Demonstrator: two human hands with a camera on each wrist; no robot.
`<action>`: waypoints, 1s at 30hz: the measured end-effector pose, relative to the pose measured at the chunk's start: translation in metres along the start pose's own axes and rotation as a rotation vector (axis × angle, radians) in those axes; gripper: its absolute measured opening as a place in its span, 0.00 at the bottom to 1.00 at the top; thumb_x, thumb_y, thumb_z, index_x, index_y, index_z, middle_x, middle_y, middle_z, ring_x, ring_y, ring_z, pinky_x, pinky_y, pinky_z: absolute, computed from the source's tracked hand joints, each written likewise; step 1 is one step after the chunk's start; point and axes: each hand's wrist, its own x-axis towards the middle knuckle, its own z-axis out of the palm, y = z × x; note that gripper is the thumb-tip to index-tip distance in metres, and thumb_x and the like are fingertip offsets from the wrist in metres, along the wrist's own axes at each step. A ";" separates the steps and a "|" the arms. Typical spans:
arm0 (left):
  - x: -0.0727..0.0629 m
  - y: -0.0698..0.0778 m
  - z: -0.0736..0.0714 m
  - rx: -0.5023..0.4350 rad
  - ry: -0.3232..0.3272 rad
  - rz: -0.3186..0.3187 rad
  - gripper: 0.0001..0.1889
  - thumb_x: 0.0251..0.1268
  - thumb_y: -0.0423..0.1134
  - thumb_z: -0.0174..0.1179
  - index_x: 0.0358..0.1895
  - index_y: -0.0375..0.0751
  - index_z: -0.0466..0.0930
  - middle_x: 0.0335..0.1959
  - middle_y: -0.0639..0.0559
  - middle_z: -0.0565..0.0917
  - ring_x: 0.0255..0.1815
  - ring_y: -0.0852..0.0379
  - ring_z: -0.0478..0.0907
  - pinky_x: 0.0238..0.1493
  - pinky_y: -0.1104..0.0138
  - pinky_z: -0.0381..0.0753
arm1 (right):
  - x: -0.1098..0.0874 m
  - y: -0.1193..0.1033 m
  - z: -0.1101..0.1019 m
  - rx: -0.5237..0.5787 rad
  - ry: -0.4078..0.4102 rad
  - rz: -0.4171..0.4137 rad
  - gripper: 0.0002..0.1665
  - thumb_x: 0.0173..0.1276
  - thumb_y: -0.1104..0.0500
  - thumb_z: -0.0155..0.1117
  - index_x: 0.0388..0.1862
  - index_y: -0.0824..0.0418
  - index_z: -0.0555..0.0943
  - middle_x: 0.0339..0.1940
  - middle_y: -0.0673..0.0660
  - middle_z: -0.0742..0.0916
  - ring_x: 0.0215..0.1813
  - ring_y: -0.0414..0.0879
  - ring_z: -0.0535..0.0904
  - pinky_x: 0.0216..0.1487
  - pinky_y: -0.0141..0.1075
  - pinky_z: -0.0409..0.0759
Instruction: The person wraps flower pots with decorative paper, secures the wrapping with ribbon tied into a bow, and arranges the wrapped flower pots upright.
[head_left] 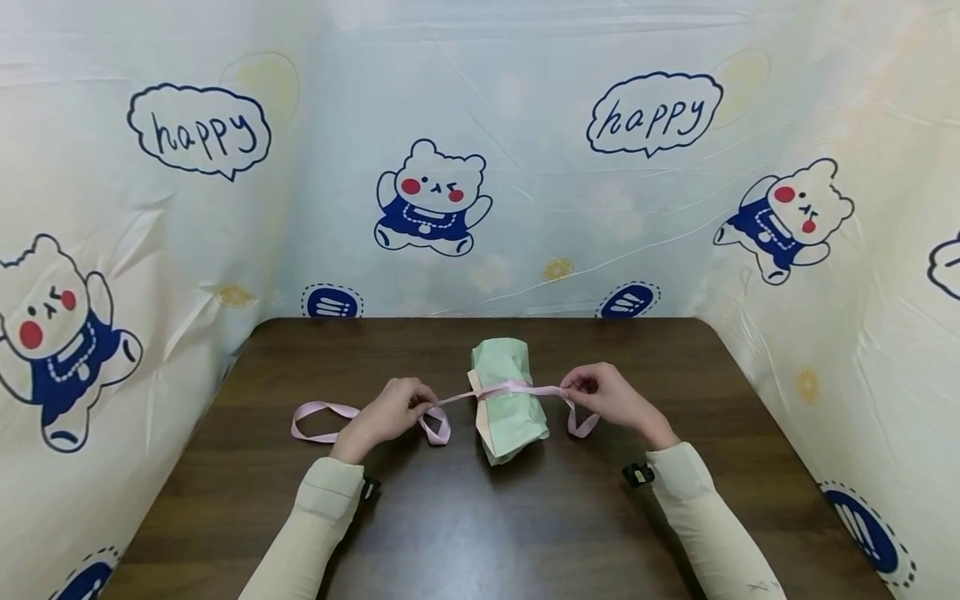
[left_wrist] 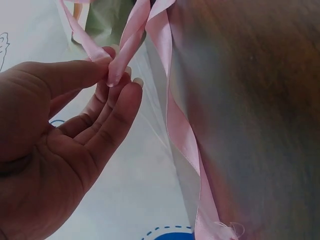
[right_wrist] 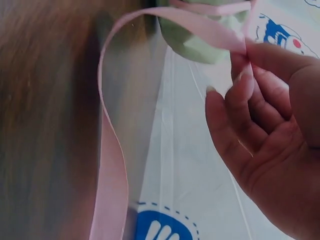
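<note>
A parcel wrapped in pale green paper (head_left: 504, 425) lies lengthwise on the table, with a cream paper edge along its left side. Round its middle runs a pink ribbon (head_left: 513, 387), drawn out to both sides. Left of the parcel, my left hand (head_left: 390, 408) pinches one end part of the ribbon between thumb and fingers; a loop and a long tail hang from it in the left wrist view. On the other side my right hand (head_left: 611, 394) pinches the ribbon too, its tail (right_wrist: 111, 175) curving down in the right wrist view.
The brown wooden table (head_left: 480, 533) stands against a pale curtain (head_left: 540, 208) printed with bears and "happy" bubbles. Loose ribbon (head_left: 306, 423) lies on the table at the left, beside the left wrist. Each wrist wears a small dark camera.
</note>
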 end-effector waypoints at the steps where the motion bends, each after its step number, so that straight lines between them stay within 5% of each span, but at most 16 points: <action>1: 0.000 0.000 0.000 0.002 -0.001 0.002 0.05 0.66 0.25 0.63 0.37 0.34 0.88 0.31 0.50 0.84 0.32 0.60 0.78 0.36 0.64 0.81 | 0.003 -0.001 0.003 0.000 0.029 -0.003 0.02 0.71 0.61 0.69 0.40 0.58 0.86 0.31 0.51 0.87 0.30 0.44 0.76 0.30 0.32 0.78; 10: -0.002 0.002 -0.001 0.008 -0.036 -0.006 0.05 0.65 0.25 0.64 0.37 0.34 0.89 0.30 0.51 0.84 0.31 0.61 0.76 0.35 0.67 0.79 | 0.025 -0.008 0.034 -0.005 0.195 -0.095 0.05 0.67 0.65 0.71 0.38 0.55 0.89 0.32 0.49 0.89 0.29 0.43 0.80 0.32 0.35 0.83; 22: -0.001 0.012 0.000 -0.037 -0.120 0.017 0.05 0.61 0.27 0.65 0.37 0.35 0.89 0.29 0.53 0.83 0.30 0.59 0.77 0.33 0.68 0.80 | 0.028 -0.016 0.044 0.024 0.082 -0.166 0.10 0.68 0.60 0.72 0.47 0.54 0.91 0.38 0.49 0.90 0.33 0.45 0.82 0.35 0.38 0.85; 26: 0.000 0.029 0.000 0.019 -0.018 -0.007 0.08 0.57 0.31 0.68 0.40 0.37 0.89 0.38 0.49 0.83 0.40 0.51 0.82 0.41 0.60 0.83 | 0.028 -0.020 0.045 -0.011 0.075 -0.169 0.09 0.69 0.60 0.70 0.46 0.54 0.91 0.38 0.48 0.89 0.32 0.46 0.82 0.34 0.40 0.85; 30: 0.008 0.052 0.009 0.053 0.132 0.051 0.17 0.60 0.41 0.70 0.51 0.39 0.87 0.54 0.48 0.82 0.57 0.47 0.79 0.56 0.53 0.81 | 0.030 -0.021 0.047 -0.084 0.117 -0.215 0.07 0.69 0.63 0.69 0.42 0.56 0.92 0.35 0.48 0.88 0.30 0.42 0.80 0.32 0.41 0.84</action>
